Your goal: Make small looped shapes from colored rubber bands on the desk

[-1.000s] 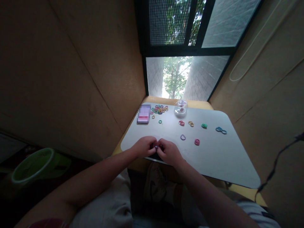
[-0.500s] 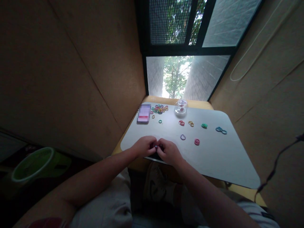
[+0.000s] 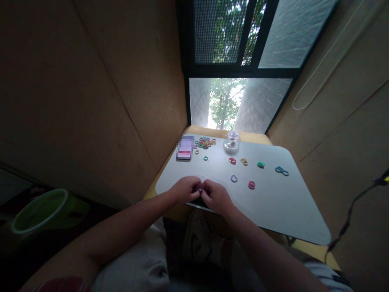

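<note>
The left hand [image 3: 187, 190] and the right hand [image 3: 216, 196] were held together above the near edge of the white tabletop [image 3: 285, 207], fingertips meeting, with the fingers of both curled in and nearly closed. A small pale thing [image 3: 200, 190] was pinched where the fingertips met; it was mostly covered by the fingers, so what it was could not be told. To the right of the hands and a little farther back, a purple ring [image 3: 234, 181] and some pink rings [image 3: 251, 185] were laid apart from each other. Behind these, a row was formed, from left to right, by red rings [image 3: 232, 161], yellow rings [image 3: 244, 162], green rings [image 3: 260, 164] and blue rings [image 3: 279, 170]. A heap of mixed rings [image 3: 206, 143] was spread at the far left, beside a blurred flat object [image 3: 185, 148], and a clear container [image 3: 231, 147] was placed near the far edge, below the window [image 3: 226, 101]
</note>
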The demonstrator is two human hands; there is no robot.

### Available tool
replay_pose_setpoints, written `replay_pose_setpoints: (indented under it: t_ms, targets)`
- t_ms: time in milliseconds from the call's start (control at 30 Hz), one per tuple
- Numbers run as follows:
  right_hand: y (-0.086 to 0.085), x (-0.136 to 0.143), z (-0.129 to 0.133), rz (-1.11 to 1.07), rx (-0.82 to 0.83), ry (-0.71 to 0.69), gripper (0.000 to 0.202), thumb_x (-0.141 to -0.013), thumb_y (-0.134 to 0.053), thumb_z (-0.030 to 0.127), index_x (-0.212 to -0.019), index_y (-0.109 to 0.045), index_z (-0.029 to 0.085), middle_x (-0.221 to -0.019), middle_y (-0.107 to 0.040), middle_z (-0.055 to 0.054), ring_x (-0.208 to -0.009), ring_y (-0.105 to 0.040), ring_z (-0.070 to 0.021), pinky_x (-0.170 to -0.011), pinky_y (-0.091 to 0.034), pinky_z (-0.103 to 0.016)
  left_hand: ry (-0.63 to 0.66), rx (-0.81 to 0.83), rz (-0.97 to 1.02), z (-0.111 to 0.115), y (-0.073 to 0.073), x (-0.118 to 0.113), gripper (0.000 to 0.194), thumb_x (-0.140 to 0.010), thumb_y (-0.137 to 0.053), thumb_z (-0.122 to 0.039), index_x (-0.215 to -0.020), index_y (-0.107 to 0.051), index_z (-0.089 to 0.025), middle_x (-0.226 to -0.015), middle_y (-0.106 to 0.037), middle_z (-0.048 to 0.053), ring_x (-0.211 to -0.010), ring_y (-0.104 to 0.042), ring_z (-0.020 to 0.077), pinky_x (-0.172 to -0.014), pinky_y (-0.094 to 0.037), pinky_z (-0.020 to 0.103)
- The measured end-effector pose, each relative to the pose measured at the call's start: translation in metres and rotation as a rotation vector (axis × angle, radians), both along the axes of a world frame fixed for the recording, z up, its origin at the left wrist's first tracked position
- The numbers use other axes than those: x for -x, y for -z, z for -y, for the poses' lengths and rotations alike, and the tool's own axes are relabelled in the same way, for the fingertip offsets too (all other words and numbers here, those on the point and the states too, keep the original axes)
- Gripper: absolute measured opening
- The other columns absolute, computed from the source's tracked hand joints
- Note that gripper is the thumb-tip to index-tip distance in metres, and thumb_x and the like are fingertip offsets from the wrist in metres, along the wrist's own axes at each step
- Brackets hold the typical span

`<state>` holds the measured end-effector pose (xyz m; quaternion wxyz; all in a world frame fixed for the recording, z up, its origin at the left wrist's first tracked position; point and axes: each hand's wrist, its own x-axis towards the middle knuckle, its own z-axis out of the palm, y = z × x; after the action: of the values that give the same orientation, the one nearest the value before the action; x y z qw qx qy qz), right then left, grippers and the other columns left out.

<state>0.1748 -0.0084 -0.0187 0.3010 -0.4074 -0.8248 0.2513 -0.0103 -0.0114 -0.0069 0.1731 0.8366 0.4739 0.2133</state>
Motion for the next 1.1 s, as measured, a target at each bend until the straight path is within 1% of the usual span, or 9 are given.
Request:
replay_pose_setpoints:
  t_ms: [667,1100]
  targets:
    - [0.0019,0.0004,-0.0003,-0.028,-0.003,0.006,0.005,-0.080,-0.056,0.022,-0.083,-0.060,0.022,-0.068,-0.061,0.002,-0.059,-0.051,-0.0125,-0.058,-0.034,-0.023,-0.012,-0.005,-0.021,0.0002,-0.0009,-0.0010,0.005,-0.072,-0.057,-0.020,-0.070,-0.052,-0.018,-0.067,-0.054,-0.002,-0.064,-0.045,0.0133,-0.060,-0.031,0.025]
    - [0.0000,0.0014,-0.0004,0.000,0.003,0.014,0.003,-0.080,-0.056,0.022,-0.082,-0.059,0.022,-0.068,-0.060,0.002,-0.059,-0.051,-0.0123,-0.057,-0.034,-0.023,-0.010,-0.004,-0.012,0.0004,-0.0002,-0.0001,0.003,-0.071,-0.056,-0.019,-0.071,-0.053,-0.018,-0.067,-0.055,-0.001,-0.064,-0.046,0.0135,-0.059,-0.031,0.025]
